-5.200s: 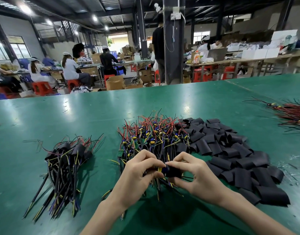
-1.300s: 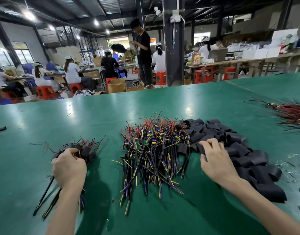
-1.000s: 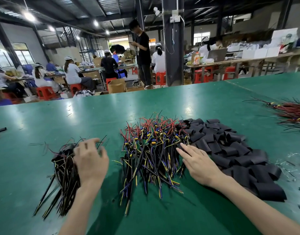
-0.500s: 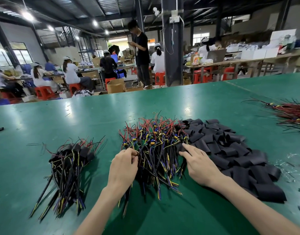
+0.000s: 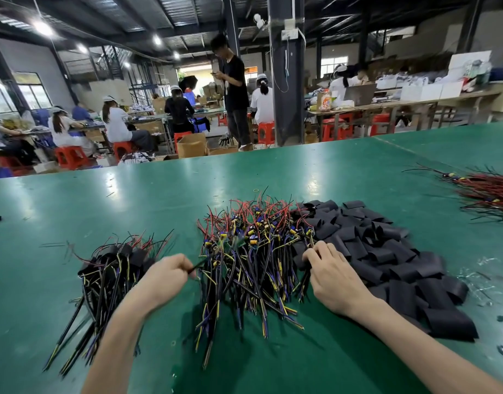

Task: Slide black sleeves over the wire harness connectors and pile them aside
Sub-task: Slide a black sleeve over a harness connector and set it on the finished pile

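left hand (image 5: 167, 277) pinching one harness wire (image 5: 198, 265) at centre pile (image 5: 253, 251) left edge | right hand (image 5: 332, 277) fingering black sleeves (image 5: 386, 251), grip unclear | risk: tangle could be dragging neighbours out

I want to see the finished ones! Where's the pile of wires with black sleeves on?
In the head view, the sleeved pile lies left on the green table, beside the left hand and left of the unsleeved heap.
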`<state>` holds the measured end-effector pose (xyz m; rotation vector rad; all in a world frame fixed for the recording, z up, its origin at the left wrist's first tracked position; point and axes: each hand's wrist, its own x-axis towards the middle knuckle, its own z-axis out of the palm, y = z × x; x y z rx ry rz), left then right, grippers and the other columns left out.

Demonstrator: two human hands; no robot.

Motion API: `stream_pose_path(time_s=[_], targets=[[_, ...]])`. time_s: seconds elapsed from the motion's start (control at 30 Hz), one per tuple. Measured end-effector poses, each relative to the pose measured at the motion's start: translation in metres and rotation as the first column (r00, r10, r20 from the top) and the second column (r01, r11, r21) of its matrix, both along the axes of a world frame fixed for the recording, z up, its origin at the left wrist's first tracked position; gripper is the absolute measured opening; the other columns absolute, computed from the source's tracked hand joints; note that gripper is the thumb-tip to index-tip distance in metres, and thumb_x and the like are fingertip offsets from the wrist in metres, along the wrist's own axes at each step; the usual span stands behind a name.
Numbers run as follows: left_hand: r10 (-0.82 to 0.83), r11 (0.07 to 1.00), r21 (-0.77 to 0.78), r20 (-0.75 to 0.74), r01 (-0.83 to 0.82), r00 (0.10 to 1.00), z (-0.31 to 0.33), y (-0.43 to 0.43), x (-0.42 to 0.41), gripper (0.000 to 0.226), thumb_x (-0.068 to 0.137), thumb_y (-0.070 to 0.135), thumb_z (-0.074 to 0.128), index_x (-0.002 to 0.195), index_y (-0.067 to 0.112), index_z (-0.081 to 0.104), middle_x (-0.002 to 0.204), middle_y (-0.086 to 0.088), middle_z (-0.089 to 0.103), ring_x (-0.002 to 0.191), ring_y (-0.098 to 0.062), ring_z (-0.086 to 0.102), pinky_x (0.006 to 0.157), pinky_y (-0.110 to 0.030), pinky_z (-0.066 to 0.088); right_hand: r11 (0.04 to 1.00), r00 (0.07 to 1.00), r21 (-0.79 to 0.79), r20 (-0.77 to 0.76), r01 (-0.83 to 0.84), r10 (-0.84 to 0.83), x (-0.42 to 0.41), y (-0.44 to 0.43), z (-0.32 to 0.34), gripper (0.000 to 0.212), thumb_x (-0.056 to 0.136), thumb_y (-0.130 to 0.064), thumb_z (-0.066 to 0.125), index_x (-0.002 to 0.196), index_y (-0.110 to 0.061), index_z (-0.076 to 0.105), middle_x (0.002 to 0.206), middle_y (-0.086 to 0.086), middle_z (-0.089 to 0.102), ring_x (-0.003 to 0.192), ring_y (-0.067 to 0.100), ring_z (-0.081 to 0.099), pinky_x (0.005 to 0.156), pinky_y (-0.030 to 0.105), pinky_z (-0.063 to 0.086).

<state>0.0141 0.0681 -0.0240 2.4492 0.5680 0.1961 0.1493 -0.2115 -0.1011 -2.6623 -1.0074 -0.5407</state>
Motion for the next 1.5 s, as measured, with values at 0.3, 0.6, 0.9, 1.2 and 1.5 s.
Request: stream_pose_path(time_s=[0.3,0.6,0.9,1.2,1.5], targets=[[0.091,0.989,0.098,0.165,-0.108,0.982,-0.013,-0.016,0.004,0.023,0.088,0.003,0.047,0.087,0.024,0.056,0.094,0.004,0.058,0.093,-0.016,0.055,0.082,-0.028,0.041,0.995,0.995,-0.014,-0.009,-0.102,0.102,0.001,0.001,0.003,0.022,0.091,-0.012,0.041,0.11,-0.016,0.05,0.119,-0.002,0.055,0.119,0.017,0.044,0.104,0.024,0.026],[-0.169,0.936,0.35,0.35,0.039,0.921,-0.045,-0.056,0.023,0.027,0.091,0.035,0.061,0.109,0.015,0.063,0.1,0.003,0.062,0.1,-0.019,0.052,0.09,-0.032,0.042,0.998,0.997,0.027,-0.055,-0.055,0.057,-0.005,0.0,0.005,0.013,0.099,-0.029,0.043,0.097,-0.016,0.045,0.102,-0.001,0.043,0.096,0.019,0.038,0.086,0.029,0.036],[-0.235,0.966,0.205,0.436,0.159,0.869,-0.037,-0.059,0.012,0.033,0.093,0.005,0.051,0.123,0.016,0.042,0.101,0.006,0.056,0.083,-0.007,0.054,0.079,-0.015,0.039,0.994,0.995,0.081,-0.067,-0.073,0.079,-0.008,-0.002,0.012,0.026,0.099,-0.023,0.045,0.124,-0.014,0.043,0.105,0.002,0.054,0.095,0.02,0.04,0.085,0.03,0.038],[-0.236,0.968,0.177,0.395,0.179,0.888,-0.034,-0.068,0.005,0.04,0.094,0.047,0.035,0.084,0.02,0.063,0.09,0.009,0.052,0.093,-0.013,0.046,0.083,-0.028,0.038,0.938,0.975,0.336,-0.168,-0.08,0.143,-0.022,-0.006,0.022,0.044,0.098,-0.022,0.048,0.138,-0.006,0.039,0.131,0.005,0.05,0.122,0.018,0.039,0.101,0.019,0.025],[-0.295,0.955,0.138,0.551,0.263,0.781,-0.031,-0.074,0.004,0.024,0.094,-0.002,0.051,0.107,0.011,0.067,0.084,0.011,0.066,0.086,-0.003,0.061,0.08,-0.013,0.046,0.889,0.954,0.433,-0.175,-0.146,0.242,-0.038,-0.004,0.029,0.043,0.093,-0.021,0.059,0.133,-0.009,0.048,0.122,-0.001,0.053,0.117,0.011,0.044,0.098,0.01,0.025]])
